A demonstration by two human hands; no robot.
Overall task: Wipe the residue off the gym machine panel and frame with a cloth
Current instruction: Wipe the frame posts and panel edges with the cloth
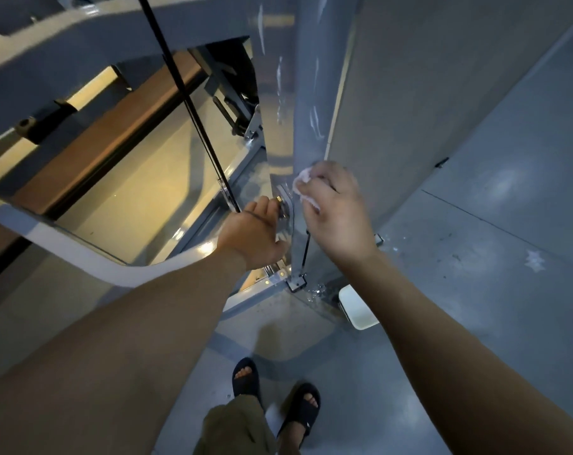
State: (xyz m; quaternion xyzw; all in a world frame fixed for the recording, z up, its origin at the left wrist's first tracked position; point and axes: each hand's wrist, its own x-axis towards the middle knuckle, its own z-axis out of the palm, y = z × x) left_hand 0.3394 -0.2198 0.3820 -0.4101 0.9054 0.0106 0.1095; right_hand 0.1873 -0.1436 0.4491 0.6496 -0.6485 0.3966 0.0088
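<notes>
Floor [492, 274]: grey, glossy, with light glare and one small white smear [534, 261] out to my right. I am standing at the corner of the gym machine and looking straight down along it.

Frame [81, 37]: grey painted metal. Its beams cross the upper left, and a curved pale rail runs below them. A black cable [186, 100] runs diagonally down through the frame toward my left hand.

Panel [308, 93]: a tall, grey, reflective sheet rising from the base corner in front of me. White streaks of residue [314, 119] show on it above my right hand, with more spatter at its foot near the base bracket.

Right hand [337, 215]: fingers curled around a small bunched white cloth [303, 183], which I press against the panel at its lower part. Only the cloth's upper and left edges show past my fingers.

Left hand [255, 234]: wrapped round the frame's upright edge just left of the panel, beside a brass-coloured fitting [280, 200]. The thumb is on the near side. The fingertips are hidden behind the metal, so I cannot tell exactly how they sit.

The two hands are close together, with the panel edge between them.

Also noted: a white tub [357, 307] on the floor, touching or just beside the machine base and partly hidden by my right forearm. Below it are my feet in black sandals [245, 379] and the hem of my olive shorts [236, 428].
</notes>
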